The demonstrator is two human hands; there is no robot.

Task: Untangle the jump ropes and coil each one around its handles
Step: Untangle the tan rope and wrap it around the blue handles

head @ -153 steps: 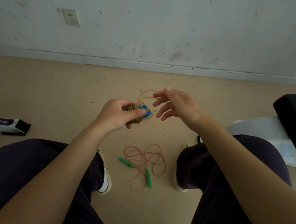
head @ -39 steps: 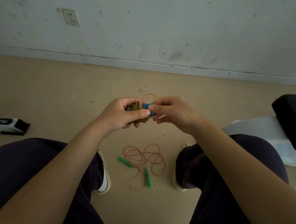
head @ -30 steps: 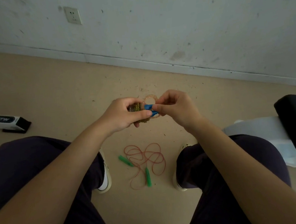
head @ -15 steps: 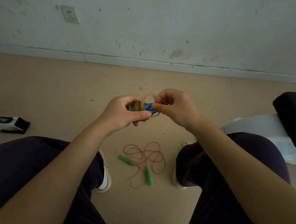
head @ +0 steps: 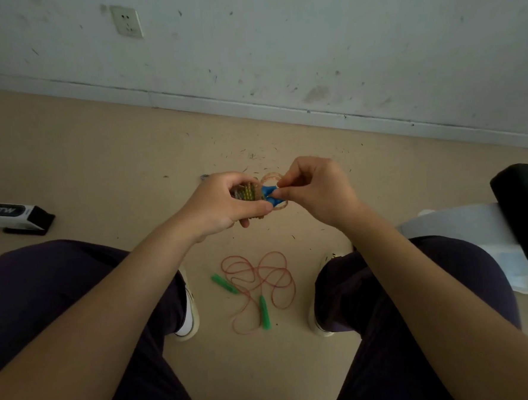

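Filling the top of the view is a scuffed pale wall [head: 308,42] carrying a white socket plate [head: 127,21], and under it runs a tan floor [head: 99,154] sprinkled with dark specks. Two thighs in dark purple trousers [head: 62,305] frame the lower part, with a white shoe [head: 188,315] showing beside the left one. At the right edge a black cushioned block [head: 526,211] rests on a clear plastic bin [head: 475,233]; far left on the floor lies a long white-and-black box [head: 13,213].

On the floor between the feet lies a loose red jump rope with green plastic handles [head: 258,280], its cord spread in overlapping loops, one handle at the left of the loops and the other at the bottom.

Raised above the floor, the left hand [head: 222,202] is curled round a tight bundle of yellowish-green cord wound on its handles [head: 246,192], thumb pressed under it. Just beside it, the right hand [head: 314,190] has its fingers bent inward, thumb and forefinger pinching the blue handle end [head: 269,195] that sticks out of the bundle. A small loop of translucent orange cord [head: 270,177] arcs around that blue end, between the two hands.
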